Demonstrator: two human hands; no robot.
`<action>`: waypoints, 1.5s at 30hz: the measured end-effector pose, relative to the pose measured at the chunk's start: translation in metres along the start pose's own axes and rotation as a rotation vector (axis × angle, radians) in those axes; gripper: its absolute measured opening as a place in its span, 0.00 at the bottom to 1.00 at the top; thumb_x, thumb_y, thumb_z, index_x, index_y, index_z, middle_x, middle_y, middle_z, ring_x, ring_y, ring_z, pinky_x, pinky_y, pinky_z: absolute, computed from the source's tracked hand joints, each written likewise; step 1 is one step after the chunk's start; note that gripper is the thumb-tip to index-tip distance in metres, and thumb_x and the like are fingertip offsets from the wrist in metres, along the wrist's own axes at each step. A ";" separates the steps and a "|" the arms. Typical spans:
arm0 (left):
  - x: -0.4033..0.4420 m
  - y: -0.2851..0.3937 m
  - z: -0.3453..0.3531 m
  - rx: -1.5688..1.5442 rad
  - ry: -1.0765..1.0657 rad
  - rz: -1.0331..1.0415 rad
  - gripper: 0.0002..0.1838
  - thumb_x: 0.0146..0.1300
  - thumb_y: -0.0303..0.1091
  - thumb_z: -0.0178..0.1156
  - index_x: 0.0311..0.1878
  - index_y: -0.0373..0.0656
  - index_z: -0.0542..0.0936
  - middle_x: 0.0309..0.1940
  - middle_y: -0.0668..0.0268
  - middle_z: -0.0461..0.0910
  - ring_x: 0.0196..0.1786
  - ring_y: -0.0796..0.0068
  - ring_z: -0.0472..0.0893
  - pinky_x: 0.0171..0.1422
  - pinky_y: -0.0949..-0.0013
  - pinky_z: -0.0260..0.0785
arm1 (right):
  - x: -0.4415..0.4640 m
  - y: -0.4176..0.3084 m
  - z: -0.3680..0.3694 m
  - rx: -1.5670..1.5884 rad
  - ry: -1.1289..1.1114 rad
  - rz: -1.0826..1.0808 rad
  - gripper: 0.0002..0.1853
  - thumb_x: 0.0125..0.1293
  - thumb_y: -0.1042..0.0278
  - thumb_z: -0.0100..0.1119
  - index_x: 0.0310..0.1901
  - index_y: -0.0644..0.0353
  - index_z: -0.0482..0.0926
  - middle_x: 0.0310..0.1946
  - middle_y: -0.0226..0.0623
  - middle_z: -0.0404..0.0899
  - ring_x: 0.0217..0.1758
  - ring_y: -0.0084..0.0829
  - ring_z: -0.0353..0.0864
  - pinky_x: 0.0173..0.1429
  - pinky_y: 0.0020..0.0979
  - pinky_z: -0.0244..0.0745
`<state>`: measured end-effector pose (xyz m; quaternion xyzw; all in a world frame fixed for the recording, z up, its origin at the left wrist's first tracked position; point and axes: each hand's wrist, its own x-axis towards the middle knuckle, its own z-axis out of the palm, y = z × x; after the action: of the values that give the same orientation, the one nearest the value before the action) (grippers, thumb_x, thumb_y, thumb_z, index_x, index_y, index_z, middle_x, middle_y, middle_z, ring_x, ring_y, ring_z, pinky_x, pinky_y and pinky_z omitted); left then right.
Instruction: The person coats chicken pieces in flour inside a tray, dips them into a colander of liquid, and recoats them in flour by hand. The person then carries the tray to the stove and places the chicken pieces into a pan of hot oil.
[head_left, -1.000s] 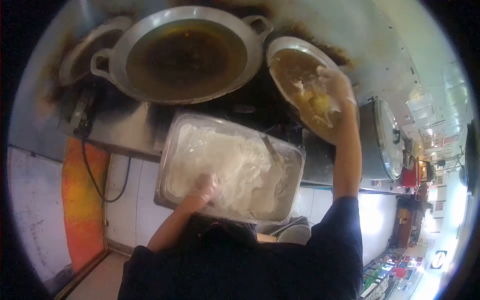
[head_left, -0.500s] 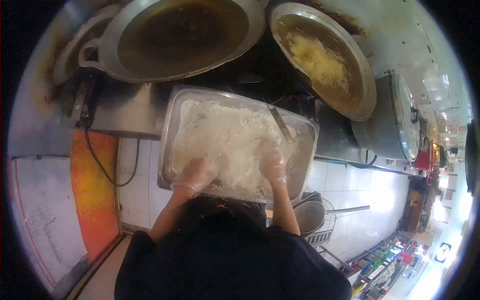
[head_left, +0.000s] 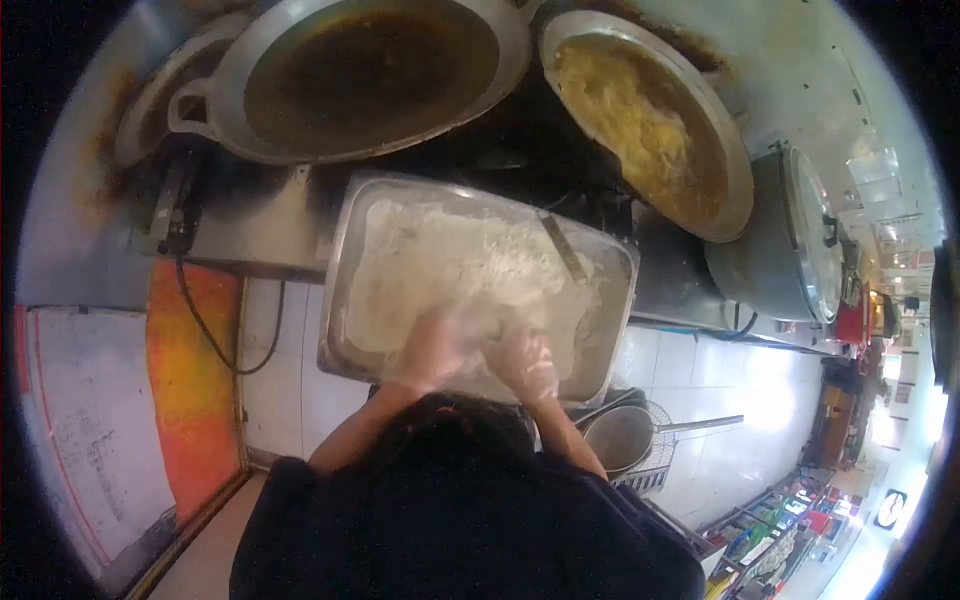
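Note:
A rectangular metal tray (head_left: 341, 300) holds white flour (head_left: 400, 240). My left hand (head_left: 440, 348) and my right hand (head_left: 522, 358), both in clear plastic gloves, are close together over the near part of the flour. Motion smears the fingers of both, so what they hold, if anything, cannot be made out. A flat metal utensil (head_left: 565, 246) rests at the tray's far right side. Beyond the tray on the right, a pan (head_left: 735, 200) of oil has yellow food (head_left: 640, 120) frying in it.
A large two-handled wok (head_left: 225, 100) with dark oil stands beyond the tray, another pan (head_left: 140, 130) at far left. A big lidded pot (head_left: 765, 240) is at right. Below right are a wire strainer (head_left: 660, 450) and a round container (head_left: 617, 440). A cable (head_left: 205, 335) hangs at left.
My right hand has come from above the frying pan down to the flour, then moved left towards my left hand. My left hand has shifted right. The frying food has spread out.

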<state>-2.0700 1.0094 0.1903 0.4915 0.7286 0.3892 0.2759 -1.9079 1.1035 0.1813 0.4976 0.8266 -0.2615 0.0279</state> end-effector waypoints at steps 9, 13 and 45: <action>0.018 -0.025 0.019 -0.095 0.040 -0.310 0.31 0.62 0.38 0.71 0.64 0.32 0.75 0.52 0.52 0.87 0.55 0.63 0.86 0.63 0.61 0.76 | 0.023 -0.011 0.004 0.341 0.105 0.107 0.16 0.62 0.69 0.64 0.52 0.60 0.81 0.45 0.58 0.84 0.50 0.57 0.84 0.53 0.49 0.80; 0.023 -0.025 0.027 -0.246 -0.009 -0.295 0.35 0.63 0.43 0.72 0.64 0.30 0.72 0.50 0.49 0.87 0.53 0.62 0.87 0.59 0.61 0.78 | 0.050 0.022 0.053 0.188 0.320 -0.560 0.16 0.62 0.70 0.63 0.52 0.59 0.82 0.47 0.55 0.84 0.49 0.57 0.84 0.54 0.47 0.81; 0.107 -0.133 0.044 0.344 -0.521 -0.138 0.29 0.59 0.47 0.70 0.60 0.39 0.80 0.52 0.43 0.84 0.57 0.47 0.85 0.61 0.52 0.77 | 0.073 0.054 -0.348 0.255 0.685 -0.112 0.13 0.64 0.69 0.66 0.51 0.58 0.86 0.48 0.41 0.89 0.50 0.36 0.87 0.56 0.35 0.80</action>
<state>-2.1413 1.0938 0.0531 0.5637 0.7201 0.1016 0.3917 -1.8249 1.3423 0.4369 0.5098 0.7747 -0.1819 -0.3269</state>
